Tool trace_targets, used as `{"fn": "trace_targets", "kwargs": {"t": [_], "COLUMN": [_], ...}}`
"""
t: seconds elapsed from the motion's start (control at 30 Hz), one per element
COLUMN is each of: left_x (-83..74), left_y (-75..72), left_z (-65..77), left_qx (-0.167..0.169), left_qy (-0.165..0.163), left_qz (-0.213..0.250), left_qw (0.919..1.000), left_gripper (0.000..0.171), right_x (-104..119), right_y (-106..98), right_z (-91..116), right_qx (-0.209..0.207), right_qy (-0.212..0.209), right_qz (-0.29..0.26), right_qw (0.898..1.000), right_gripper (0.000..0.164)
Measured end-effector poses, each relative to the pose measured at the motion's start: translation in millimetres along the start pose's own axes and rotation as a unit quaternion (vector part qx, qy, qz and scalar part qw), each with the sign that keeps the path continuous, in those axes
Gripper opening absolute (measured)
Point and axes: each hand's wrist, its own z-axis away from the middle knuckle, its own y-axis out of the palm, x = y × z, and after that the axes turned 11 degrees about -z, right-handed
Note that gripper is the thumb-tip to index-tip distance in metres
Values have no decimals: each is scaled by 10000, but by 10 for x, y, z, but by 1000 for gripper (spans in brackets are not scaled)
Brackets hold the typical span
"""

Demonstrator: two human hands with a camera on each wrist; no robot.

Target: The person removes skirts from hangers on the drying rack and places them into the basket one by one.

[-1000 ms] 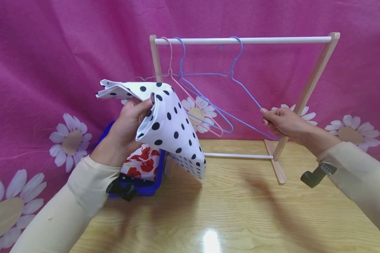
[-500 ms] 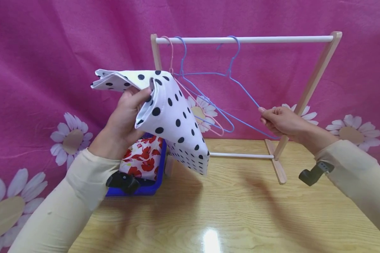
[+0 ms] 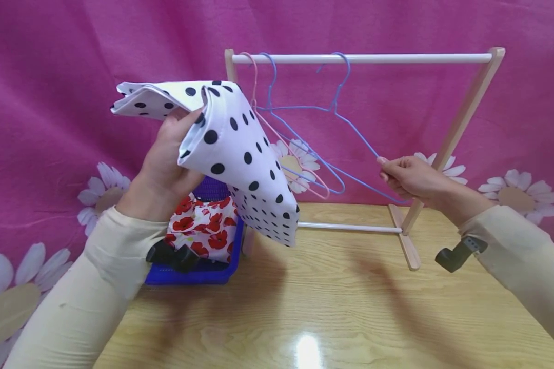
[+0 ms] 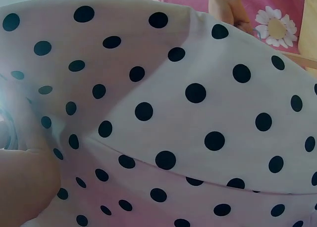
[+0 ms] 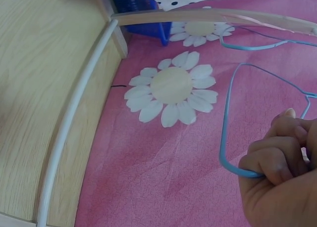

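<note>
In the head view my left hand [image 3: 161,154] grips a folded white cloth with black polka dots [image 3: 254,148], thumb on top of the near fold. The cloth hangs down to the right, in front of the rack's left post. With its thumb and fingers my right hand [image 3: 411,177] pinches the right arm of a blue clothes hanger [image 3: 357,132], whose hook sits over the rack's rod. The right wrist view shows curled fingers on this blue wire [image 5: 225,123]. Dotted fabric [image 4: 213,108] fills most of the left wrist view; the fingers beneath it are hidden.
A wooden clothes rack with a white rod [image 3: 420,59] stands on the wood-grain table [image 3: 332,292]. Another blue hanger [image 3: 274,77] and a pink hanger [image 3: 255,77] hang at its left end. Below my left hand, a blue basket [image 3: 189,278] contains a red-flowered cloth [image 3: 212,225].
My left hand has lifted the dotted cloth up and to the left, uncovering more of the basket and its red-flowered cloth. My right hand stays nearly still on the blue hanger.
</note>
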Motion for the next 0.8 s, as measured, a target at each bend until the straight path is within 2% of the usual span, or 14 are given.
{"fn": "trace_targets", "kwargs": {"t": [0.2, 0.33, 0.47, 0.63, 0.8], "left_x": [-55, -108, -162, -202, -235], "left_y": [-62, -97, -126, -165, -175], "left_z": [-27, -17, -12, -36, -52], "left_qx": [57, 113, 2, -135, -207], "left_qy": [344, 403, 464, 705, 849], "left_qz": [86, -14, -139, -304, -210], "left_qw": [9994, 9991, 9988, 9970, 9960], "left_gripper": [21, 20, 22, 32, 34], "right_x": [18, 30, 40, 52, 47], "right_y": [29, 40, 54, 75, 72], "right_z": [-14, -8, -11, -25, -40], "right_qx": [-37, -50, -88, -71, -74], "right_qy": [-35, 6, 32, -12, 26], "right_qz": [72, 77, 93, 139, 132], "right_qw": [10000, 10000, 9999, 9999, 9999], "right_gripper": [49, 49, 49, 50, 50]}}
